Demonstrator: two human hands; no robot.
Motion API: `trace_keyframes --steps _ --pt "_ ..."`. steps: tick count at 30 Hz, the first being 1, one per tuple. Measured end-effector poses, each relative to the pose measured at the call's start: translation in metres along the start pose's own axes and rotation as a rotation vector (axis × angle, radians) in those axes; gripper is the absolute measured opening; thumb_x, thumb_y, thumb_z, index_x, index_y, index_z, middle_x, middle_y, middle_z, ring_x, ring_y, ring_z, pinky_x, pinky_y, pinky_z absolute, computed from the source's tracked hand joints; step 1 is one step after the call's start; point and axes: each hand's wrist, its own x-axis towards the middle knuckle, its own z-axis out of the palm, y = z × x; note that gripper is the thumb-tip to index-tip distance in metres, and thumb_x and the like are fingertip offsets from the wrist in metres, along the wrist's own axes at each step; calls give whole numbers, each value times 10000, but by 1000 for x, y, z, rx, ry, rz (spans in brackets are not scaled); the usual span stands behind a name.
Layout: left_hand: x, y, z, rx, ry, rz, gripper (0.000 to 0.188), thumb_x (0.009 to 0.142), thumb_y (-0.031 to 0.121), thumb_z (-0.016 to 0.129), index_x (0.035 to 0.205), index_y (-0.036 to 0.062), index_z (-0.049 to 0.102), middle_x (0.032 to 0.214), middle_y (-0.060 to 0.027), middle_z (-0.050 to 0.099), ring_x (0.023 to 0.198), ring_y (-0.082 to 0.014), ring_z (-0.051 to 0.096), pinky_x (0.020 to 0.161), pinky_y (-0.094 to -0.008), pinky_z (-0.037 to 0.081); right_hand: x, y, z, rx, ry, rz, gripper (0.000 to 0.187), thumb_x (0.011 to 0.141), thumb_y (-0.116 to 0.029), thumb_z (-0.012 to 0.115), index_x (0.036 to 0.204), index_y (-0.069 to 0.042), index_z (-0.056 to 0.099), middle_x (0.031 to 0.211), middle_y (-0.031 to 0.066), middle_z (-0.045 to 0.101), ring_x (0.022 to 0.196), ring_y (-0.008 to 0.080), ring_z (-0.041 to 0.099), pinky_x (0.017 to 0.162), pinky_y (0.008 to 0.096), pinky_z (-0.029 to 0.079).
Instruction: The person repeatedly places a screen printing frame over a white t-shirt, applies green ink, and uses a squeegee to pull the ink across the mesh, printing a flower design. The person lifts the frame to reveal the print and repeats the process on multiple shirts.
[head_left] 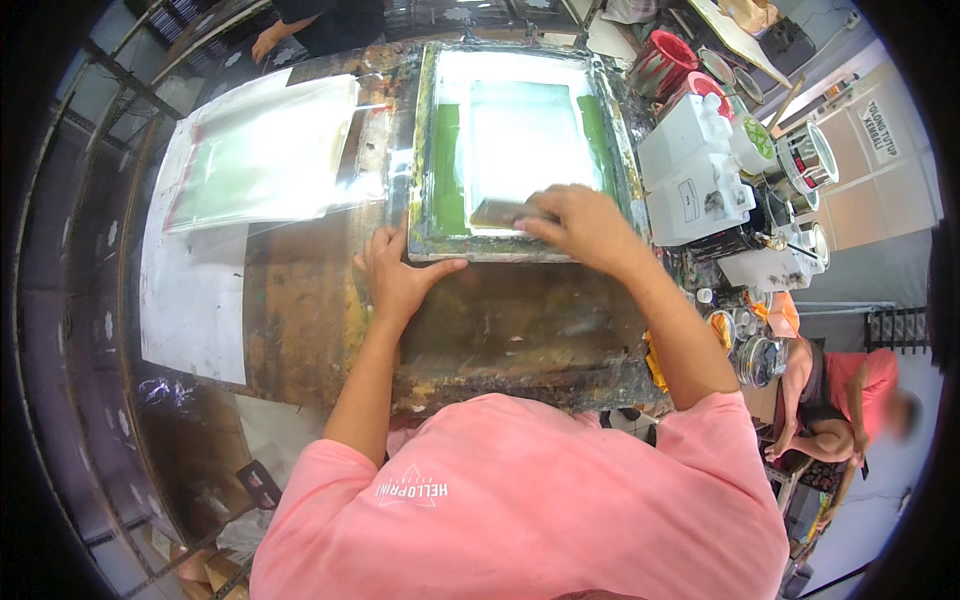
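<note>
Inside the near end of the screen frame (480,250), the squeegee (500,213) lies with its long axis roughly left to right, reaching leftward from the right hand (588,228), which grips it and is nearer; the left hand (395,275), fingers spread, touches the frame's near-left corner.

A framed screen (449,170) lies on a worktable (310,315), plastic sheets (270,150) over paper (192,300) to its left, a jug (690,180) and cans (806,160) to its right. The left hand (393,272) is at its near left corner, the right hand (588,228) above its near end. Another person (335,22) is beyond the table.
</note>
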Motion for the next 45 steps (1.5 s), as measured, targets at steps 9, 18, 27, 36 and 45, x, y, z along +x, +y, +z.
trace_keyframes --steps 9,18,27,36,45 --pt "-6 -24 20 31 106 171 1103 539 688 937 1448 124 671 1070 -52 553 1072 -265 522 1013 -463 306 -13 -6 49 -205 48 37 326 910 -424 767 1042 -128 728 964 80 687 892 304 695 707 461 584" --pt "-4 -22 16 4 81 140 1158 504 681 953 1489 154 648 1063 -55 538 1067 -269 509 995 -463 310 147 115 46 -355 165 -30 468 971 -580 656 1068 -131 745 979 96 721 922 321 722 759 472 600" --pt "1 -17 19 -169 166 215 1202 576 646 950 1536 35 562 954 -67 669 913 -237 570 956 -397 358 234 165 1 -247 76 -12 562 963 -663 625 983 -118 759 880 150 751 921 377 727 801 519 551" --pt "-4 -19 19 -156 184 257 1187 635 675 905 1536 -6 539 910 -73 651 827 -248 533 885 -400 378 194 145 28 -321 117 -14 472 993 -590 621 1001 -127 713 940 110 708 916 348 709 743 501 552" --pt "-5 -20 21 -148 228 258 1121 689 640 900 1537 4 538 971 -100 695 872 -270 587 910 -400 385 23 0 23 -291 0 71 396 981 -470 681 1037 -81 637 949 128 654 876 353 696 708 491 568"
